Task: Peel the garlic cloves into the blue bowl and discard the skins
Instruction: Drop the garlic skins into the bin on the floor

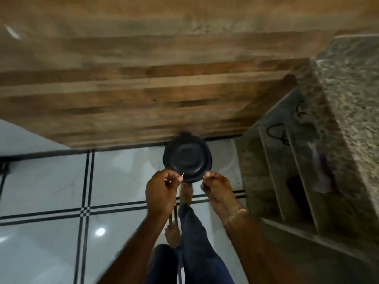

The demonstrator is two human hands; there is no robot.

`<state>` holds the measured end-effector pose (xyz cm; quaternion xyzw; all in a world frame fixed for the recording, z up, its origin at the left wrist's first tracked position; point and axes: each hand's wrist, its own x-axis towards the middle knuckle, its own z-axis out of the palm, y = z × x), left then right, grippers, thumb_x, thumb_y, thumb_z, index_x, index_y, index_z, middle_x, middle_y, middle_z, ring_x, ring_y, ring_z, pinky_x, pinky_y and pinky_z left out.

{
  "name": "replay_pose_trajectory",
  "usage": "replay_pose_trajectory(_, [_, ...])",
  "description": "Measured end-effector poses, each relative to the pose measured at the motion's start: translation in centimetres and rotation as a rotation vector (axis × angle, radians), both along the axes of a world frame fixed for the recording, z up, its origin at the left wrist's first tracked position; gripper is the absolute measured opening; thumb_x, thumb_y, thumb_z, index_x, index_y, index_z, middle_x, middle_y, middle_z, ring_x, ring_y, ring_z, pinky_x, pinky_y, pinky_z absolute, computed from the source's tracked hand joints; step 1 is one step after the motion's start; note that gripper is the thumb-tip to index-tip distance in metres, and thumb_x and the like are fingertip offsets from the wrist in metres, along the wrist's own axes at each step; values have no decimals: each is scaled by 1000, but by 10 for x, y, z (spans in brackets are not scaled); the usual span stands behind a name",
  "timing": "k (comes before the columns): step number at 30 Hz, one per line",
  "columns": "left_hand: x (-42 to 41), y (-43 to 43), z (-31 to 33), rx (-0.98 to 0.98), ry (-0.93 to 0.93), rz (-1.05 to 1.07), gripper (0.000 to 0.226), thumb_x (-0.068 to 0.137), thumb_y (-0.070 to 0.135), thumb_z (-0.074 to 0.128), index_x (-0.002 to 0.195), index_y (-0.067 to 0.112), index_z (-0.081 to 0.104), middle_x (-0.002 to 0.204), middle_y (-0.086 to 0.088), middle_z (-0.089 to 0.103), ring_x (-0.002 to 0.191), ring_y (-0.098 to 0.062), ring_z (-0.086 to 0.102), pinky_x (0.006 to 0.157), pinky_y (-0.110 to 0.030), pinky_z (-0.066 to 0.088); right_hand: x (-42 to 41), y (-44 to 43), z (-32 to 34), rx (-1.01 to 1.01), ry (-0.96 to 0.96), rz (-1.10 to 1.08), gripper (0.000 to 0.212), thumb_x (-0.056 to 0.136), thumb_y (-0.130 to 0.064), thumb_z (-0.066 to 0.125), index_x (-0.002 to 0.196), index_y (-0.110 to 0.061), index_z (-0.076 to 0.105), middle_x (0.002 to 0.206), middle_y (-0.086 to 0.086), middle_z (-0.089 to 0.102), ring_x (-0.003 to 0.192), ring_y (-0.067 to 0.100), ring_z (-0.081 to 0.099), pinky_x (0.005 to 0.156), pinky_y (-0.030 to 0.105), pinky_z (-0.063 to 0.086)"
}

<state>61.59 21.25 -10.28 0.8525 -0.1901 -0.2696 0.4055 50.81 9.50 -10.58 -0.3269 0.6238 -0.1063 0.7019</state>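
Now the left hand (161, 193) pinches pale garlic skins (174, 178) just below the black bin (187, 158) at mid-frame, nearer it than the curled right hand (217, 189), whose hold I cannot tell; no blue bowl shows

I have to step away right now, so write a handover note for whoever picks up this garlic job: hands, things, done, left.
Left hand: pinches thin pale garlic skins just above the round black floor bin.
Right hand: fingers curled; cannot tell whether it holds anything.
Blue bowl and cloves: out of view.
Done: some peeling, judging by the skins.
Left: drop the skins into the bin, whose top looks closed; a bare foot is at its base.
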Motion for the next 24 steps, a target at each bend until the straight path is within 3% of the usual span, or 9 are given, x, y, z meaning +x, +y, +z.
replay_pose_trajectory(7, [36, -13, -145, 229, 271, 92, 19, 91, 13, 76, 78, 27, 75, 80, 12, 75, 73, -2, 69, 70, -27, 55, 41, -24, -130, 203, 27, 5, 27, 100, 3, 56, 75, -6, 61, 66, 8, 59, 62, 15, 57, 63, 28, 51])
replay_pose_trajectory(10, [45, -52, -214, 262, 399, 189, 19, 89, 18, 80, 73, 27, 74, 79, 9, 75, 79, -18, 72, 74, -37, 60, 60, -45, -201, 251, 45, -74, 10, 98, 7, 60, 94, 3, 68, 81, 15, 66, 73, 21, 63, 58, 25, 58])
replay_pose_trajectory(12, [54, -85, -254, 269, 487, 308, 16, 87, 27, 83, 74, 26, 73, 82, 1, 76, 85, -27, 72, 80, -41, 61, 74, -63, -248, 258, 30, -111, 5, 96, 6, 64, 99, 4, 68, 93, 16, 66, 79, 22, 63, 63, 26, 59])
replay_pose_trajectory(14, [62, -112, -294, 305, 547, 381, 7, 89, 26, 82, 91, 23, 77, 92, -3, 76, 90, -27, 72, 85, -39, 60, 85, -83, -289, 265, 58, -65, 13, 98, 8, 59, 98, -2, 67, 100, 14, 65, 85, 22, 65, 78, 30, 58])
replay_pose_trajectory(17, [68, -138, -342, 273, 704, 446, 23, 92, 7, 74, 112, 19, 75, 109, -7, 76, 99, -28, 72, 90, -38, 59, 91, -101, -336, 348, 50, -104, 29, 107, 2, 45, 133, 5, 57, 128, 24, 62, 122, 37, 62, 107, 44, 49])
replay_pose_trajectory(19, [63, -149, -359, 248, 678, 423, 39, 96, 16, 72, 134, 24, 66, 128, -4, 68, 111, -33, 69, 88, -38, 58, 98, -100, -352, 400, 69, -127, 24, 110, -11, 44, 127, -2, 58, 125, 23, 61, 117, 35, 61, 106, 47, 45])
replay_pose_trajectory(21, [53, -153, -358, 222, 637, 281, 44, 104, 29, 62, 147, 32, 55, 127, 1, 62, 107, -27, 68, 84, -32, 57, 107, -100, -352, 429, 62, -132, 28, 109, -22, 48, 130, -5, 57, 126, 19, 61, 115, 32, 61, 105, 45, 48])
replay_pose_trajectory(22, [48, -152, -357, 254, 618, 210, 40, 107, 34, 54, 147, 32, 55, 128, 0, 62, 107, -25, 67, 87, -30, 56, 113, -101, -349, 431, 21, -164, 32, 109, -26, 50, 134, -7, 56, 129, 16, 60, 124, 31, 58, 110, 43, 45])
replay_pose_trajectory(24, [50, -149, -354, 338, 612, 170, 47, 108, 46, 42, 148, 25, 54, 141, -6, 60, 124, -32, 61, 106, -40, 49, 123, -99, -335, 381, -49, -146, 36, 110, -32, 47, 140, -14, 55, 136, 7, 59, 133, 26, 53, 110, 38, 42])
